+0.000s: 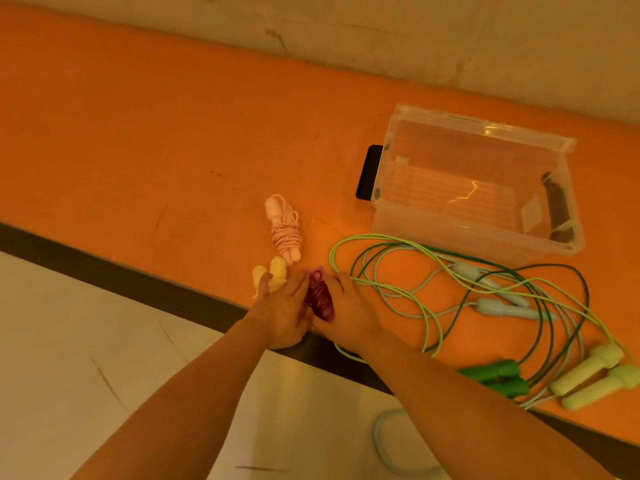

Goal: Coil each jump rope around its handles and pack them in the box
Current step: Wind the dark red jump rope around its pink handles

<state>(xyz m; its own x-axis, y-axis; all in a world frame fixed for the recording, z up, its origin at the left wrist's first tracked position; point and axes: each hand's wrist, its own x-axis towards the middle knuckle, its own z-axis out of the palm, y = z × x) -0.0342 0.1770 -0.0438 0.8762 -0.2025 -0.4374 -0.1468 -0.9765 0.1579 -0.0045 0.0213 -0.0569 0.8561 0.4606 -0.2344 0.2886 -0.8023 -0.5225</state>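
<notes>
A dark red jump rope (320,299), coiled around its handles, sits at the table's front edge between my two hands. My left hand (282,313) lies against its left side with fingers stretched forward. My right hand (346,311) cups its right side. A coiled pink rope (285,230) lies just behind. Yellow handles (272,275) peek out beyond my left hand. To the right, light green (595,375), dark green (498,375) and pale blue (498,308) ropes lie uncoiled and tangled together. The clear plastic box (398,216) stands empty at the back right.
The orange table (138,150) has a dark front edge running diagonally. A black object (369,171) lies against the box's left side. A loop of pale blue rope (381,441) hangs off the table toward the floor.
</notes>
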